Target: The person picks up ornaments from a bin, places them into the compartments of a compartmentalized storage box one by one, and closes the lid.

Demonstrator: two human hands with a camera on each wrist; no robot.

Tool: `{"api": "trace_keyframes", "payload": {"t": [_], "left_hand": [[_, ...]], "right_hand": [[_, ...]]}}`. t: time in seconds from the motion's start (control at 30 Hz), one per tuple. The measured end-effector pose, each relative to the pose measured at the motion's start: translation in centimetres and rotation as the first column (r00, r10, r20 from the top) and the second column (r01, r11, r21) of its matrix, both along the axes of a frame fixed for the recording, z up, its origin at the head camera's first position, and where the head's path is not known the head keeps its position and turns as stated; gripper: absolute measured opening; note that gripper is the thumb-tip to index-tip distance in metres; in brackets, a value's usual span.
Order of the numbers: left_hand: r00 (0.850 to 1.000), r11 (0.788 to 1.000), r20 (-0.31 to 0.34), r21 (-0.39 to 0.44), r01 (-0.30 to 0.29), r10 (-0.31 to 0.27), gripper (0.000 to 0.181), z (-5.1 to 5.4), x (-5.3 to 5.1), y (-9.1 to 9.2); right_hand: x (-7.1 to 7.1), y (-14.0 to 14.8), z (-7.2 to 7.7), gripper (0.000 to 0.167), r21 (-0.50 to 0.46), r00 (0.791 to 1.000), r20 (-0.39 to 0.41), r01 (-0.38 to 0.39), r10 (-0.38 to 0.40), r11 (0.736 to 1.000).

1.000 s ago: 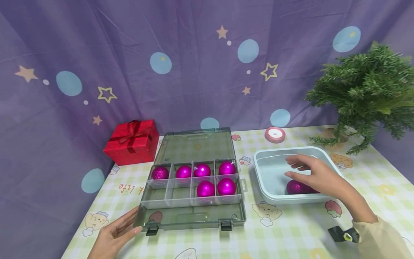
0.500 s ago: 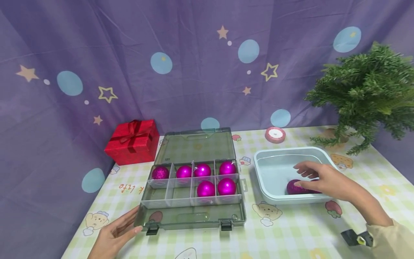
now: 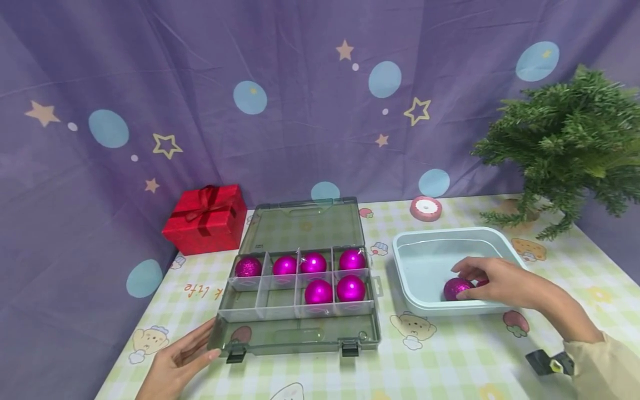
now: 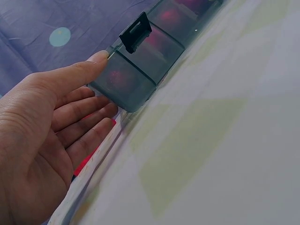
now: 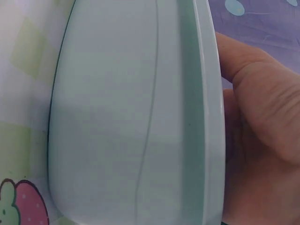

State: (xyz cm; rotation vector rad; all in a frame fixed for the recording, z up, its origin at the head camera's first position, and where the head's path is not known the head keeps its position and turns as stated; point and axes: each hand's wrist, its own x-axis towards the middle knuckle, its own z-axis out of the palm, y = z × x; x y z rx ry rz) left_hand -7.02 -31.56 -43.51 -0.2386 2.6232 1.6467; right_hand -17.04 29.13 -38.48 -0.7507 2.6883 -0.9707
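My left hand rests at the front left corner of a clear grey divided organizer box, its lid laid back. In the left wrist view the thumb touches the corner of the box and the fingers lie loosely extended beside it. Several magenta baubles sit in the compartments, one of them glittery. My right hand is inside a pale blue tub, thumb and fingers curled round a glittery magenta bauble. Another bauble is partly hidden under that hand. The tub wall hides the fingertips in the right wrist view.
A red gift box stands behind the organizer on the left. Behind the tub lies a ribbon roll. An artificial fir tree rises at the back right. A dark strap-like object is by the right sleeve.
My right hand has shifted rightward and lowered into the tub, and its fingers have closed round the glittery bauble. The left hand and the organizer box have stayed put.
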Motion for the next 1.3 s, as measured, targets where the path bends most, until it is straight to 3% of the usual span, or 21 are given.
{"api": "trace_keyframes", "payload": {"t": [0.2,0.4,0.63,0.87,1.3], "left_hand": [[1.0,1.0,0.017,0.0,-0.007,0.007,0.067,0.0,0.0,0.0],[1.0,1.0,0.008,-0.002,-0.007,0.007,0.067,-0.1,-0.1,-0.1],[1.0,1.0,0.013,-0.002,-0.008,0.008,0.067,-0.2,-0.1,-0.1],[1.0,1.0,0.026,-0.006,-0.012,0.012,0.069,-0.1,-0.2,-0.1],[1.0,1.0,0.026,-0.012,-0.004,0.004,0.069,-0.1,-0.2,0.0]], "right_hand": [[-0.2,-0.2,0.2,0.04,0.044,0.999,0.036,-0.018,0.016,0.999],[-0.2,-0.2,0.2,0.035,0.015,1.0,0.016,-0.021,0.021,1.0],[-0.1,0.0,0.3,0.036,-0.052,0.998,-0.033,0.049,-0.051,0.997],[-0.1,-0.5,1.1,0.04,-0.066,0.981,-0.124,0.142,-0.149,0.988],[-0.6,-2.4,2.6,0.036,-0.143,0.964,-0.187,0.164,-0.19,0.976]]}}
